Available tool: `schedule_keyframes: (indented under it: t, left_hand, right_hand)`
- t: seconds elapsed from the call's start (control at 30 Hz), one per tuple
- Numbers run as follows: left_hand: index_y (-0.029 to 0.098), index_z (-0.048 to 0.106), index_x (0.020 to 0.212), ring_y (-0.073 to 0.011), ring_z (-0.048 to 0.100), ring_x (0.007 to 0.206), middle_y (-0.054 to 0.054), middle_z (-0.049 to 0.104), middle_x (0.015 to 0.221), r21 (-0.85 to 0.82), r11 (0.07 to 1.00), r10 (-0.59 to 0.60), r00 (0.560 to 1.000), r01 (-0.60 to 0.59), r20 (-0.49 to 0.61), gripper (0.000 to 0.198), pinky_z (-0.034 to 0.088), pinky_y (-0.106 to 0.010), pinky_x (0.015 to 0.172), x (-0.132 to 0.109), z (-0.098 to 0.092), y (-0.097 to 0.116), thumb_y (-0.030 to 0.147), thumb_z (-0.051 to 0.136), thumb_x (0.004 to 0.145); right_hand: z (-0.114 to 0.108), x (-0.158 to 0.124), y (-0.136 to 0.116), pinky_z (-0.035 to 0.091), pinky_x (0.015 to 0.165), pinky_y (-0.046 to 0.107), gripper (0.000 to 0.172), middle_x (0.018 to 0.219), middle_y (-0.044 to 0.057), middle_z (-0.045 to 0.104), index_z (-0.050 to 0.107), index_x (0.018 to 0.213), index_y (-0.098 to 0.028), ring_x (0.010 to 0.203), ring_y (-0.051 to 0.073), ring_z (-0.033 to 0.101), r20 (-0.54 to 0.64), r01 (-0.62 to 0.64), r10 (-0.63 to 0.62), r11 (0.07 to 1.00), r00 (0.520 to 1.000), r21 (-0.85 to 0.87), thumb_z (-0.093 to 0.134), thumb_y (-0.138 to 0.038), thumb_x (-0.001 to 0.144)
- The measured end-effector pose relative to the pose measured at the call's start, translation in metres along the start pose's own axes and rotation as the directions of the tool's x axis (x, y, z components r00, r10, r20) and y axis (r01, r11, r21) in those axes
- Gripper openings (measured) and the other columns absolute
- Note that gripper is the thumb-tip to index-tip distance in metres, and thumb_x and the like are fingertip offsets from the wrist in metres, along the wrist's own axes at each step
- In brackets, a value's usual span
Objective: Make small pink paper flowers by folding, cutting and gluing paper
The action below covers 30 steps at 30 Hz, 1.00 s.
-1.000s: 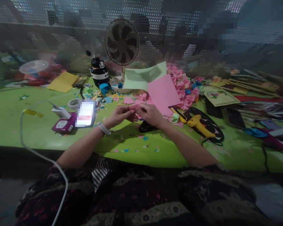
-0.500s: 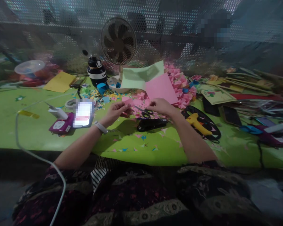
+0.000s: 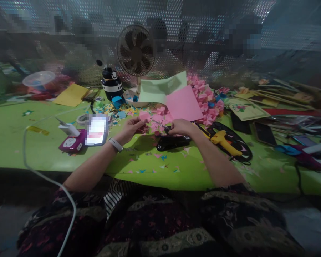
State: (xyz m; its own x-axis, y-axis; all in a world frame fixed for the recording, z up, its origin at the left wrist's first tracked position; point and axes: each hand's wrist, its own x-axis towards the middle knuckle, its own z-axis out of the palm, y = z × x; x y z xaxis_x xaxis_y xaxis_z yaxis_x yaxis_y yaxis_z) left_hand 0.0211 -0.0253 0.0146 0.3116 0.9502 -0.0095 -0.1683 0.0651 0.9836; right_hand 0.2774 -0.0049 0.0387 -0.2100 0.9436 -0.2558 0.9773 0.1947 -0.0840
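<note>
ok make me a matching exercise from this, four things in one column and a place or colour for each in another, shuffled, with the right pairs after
Things:
1. scissors
2. glue gun
3. bottle
4. small pink paper piece

Place or colour:
A. dark with a white band
B. pinched in the left hand
C. yellow
D. held in the right hand

Pairs: 1-D, 2-C, 3-A, 4-B

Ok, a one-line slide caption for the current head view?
Left hand holding pink paper, right hand gripping scissors, over a green table strewn with paper scraps.
</note>
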Motion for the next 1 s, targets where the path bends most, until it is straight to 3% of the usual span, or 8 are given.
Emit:
schedule_keyframes:
  t: [0.17, 0.3, 0.37, 0.43, 0.5, 0.57, 0.73, 1.0]
  left_hand:
    - [0.014, 0.065, 0.079, -0.0095, 0.066, 0.062, -0.003, 0.072, 0.072, -0.049, 0.998, -0.031, 1.0, 0.03, -0.008, 0.02, 0.056, -0.023, 0.064, 0.001, 0.0, 0.001, 0.03, 0.076, 0.083]
    - [0.014, 0.065, 0.08, -0.0094, 0.066, 0.063, -0.003, 0.071, 0.072, -0.055, 0.998, -0.028, 0.999, 0.027, -0.018, 0.02, 0.055, -0.023, 0.064, 0.0, 0.0, 0.003, 0.031, 0.075, 0.084]
    - [0.014, 0.064, 0.08, -0.01, 0.068, 0.064, -0.002, 0.071, 0.072, -0.066, 0.998, -0.014, 1.0, 0.013, -0.014, 0.023, 0.055, -0.023, 0.064, -0.001, 0.0, 0.004, 0.033, 0.076, 0.083]
    - [0.014, 0.063, 0.08, -0.011, 0.07, 0.067, -0.003, 0.072, 0.073, -0.079, 0.997, 0.0, 1.0, -0.001, -0.01, 0.025, 0.056, -0.023, 0.065, -0.002, 0.001, 0.005, 0.034, 0.078, 0.082]
    - [0.014, 0.063, 0.08, -0.0119, 0.072, 0.07, -0.005, 0.074, 0.078, -0.093, 0.996, 0.011, 1.0, -0.013, -0.017, 0.027, 0.056, -0.022, 0.066, -0.003, 0.003, 0.007, 0.035, 0.079, 0.08]
    - [0.014, 0.062, 0.08, -0.0122, 0.072, 0.072, -0.006, 0.076, 0.081, -0.104, 0.994, 0.022, 0.999, -0.025, -0.036, 0.029, 0.055, -0.021, 0.065, -0.004, 0.004, 0.009, 0.036, 0.08, 0.079]
    - [0.013, 0.063, 0.082, -0.012, 0.073, 0.073, -0.006, 0.076, 0.083, -0.124, 0.99, 0.057, 0.996, -0.066, -0.074, 0.027, 0.056, -0.021, 0.066, -0.005, 0.004, 0.011, 0.035, 0.079, 0.08]
    - [0.013, 0.065, 0.084, -0.0131, 0.073, 0.074, -0.005, 0.076, 0.083, -0.162, 0.983, 0.07, 0.995, -0.082, -0.078, 0.022, 0.056, -0.023, 0.067, -0.007, 0.007, 0.012, 0.03, 0.078, 0.082]
  right_hand:
    - [-0.005, -0.005, 0.001, 0.036, 0.056, 0.03, 0.018, 0.063, 0.009, 0.068, 0.069, 0.062, -0.017, 0.065, 0.022, 0.064, 0.001, -0.035, 0.035, 0.999, 0.999, 0.011, 0.069, -0.033, 0.071]
    - [-0.015, -0.01, 0.009, 0.042, 0.057, 0.028, 0.014, 0.06, 0.006, 0.067, 0.065, 0.059, -0.017, 0.061, 0.019, 0.065, 0.039, -0.049, 0.04, 0.96, 0.998, 0.277, 0.069, -0.022, 0.071]
    - [-0.018, -0.012, 0.012, 0.044, 0.056, 0.027, 0.011, 0.061, 0.005, 0.067, 0.064, 0.063, -0.017, 0.058, 0.017, 0.063, 0.002, -0.006, 0.006, 0.874, 1.0, 0.486, 0.071, -0.019, 0.07]
    - [-0.019, -0.015, 0.011, 0.047, 0.057, 0.026, 0.013, 0.066, 0.004, 0.067, 0.064, 0.069, -0.017, 0.059, 0.015, 0.062, -0.073, 0.087, -0.051, 0.731, 0.996, 0.677, 0.076, -0.021, 0.069]
    - [-0.019, -0.018, 0.003, 0.05, 0.058, 0.026, 0.024, 0.07, 0.004, 0.067, 0.064, 0.075, -0.016, 0.061, 0.013, 0.061, -0.128, 0.174, -0.12, 0.566, 0.984, 0.806, 0.082, -0.03, 0.067]
    - [-0.018, -0.022, -0.009, 0.049, 0.056, 0.025, 0.037, 0.07, 0.002, 0.064, 0.064, 0.077, -0.016, 0.062, 0.012, 0.059, -0.142, 0.209, -0.176, 0.462, 0.974, 0.862, 0.086, -0.042, 0.064]
    - [-0.012, -0.024, -0.03, 0.045, 0.053, 0.023, 0.051, 0.068, -0.002, 0.056, 0.057, 0.073, -0.017, 0.061, 0.01, 0.053, -0.152, 0.263, -0.263, 0.461, 0.953, 0.848, 0.087, -0.056, 0.06]
    - [-0.008, -0.021, -0.031, 0.046, 0.057, 0.026, 0.053, 0.073, -0.001, 0.057, 0.056, 0.078, -0.017, 0.064, 0.011, 0.053, -0.119, 0.288, -0.348, 0.49, 0.93, 0.823, 0.082, -0.061, 0.064]
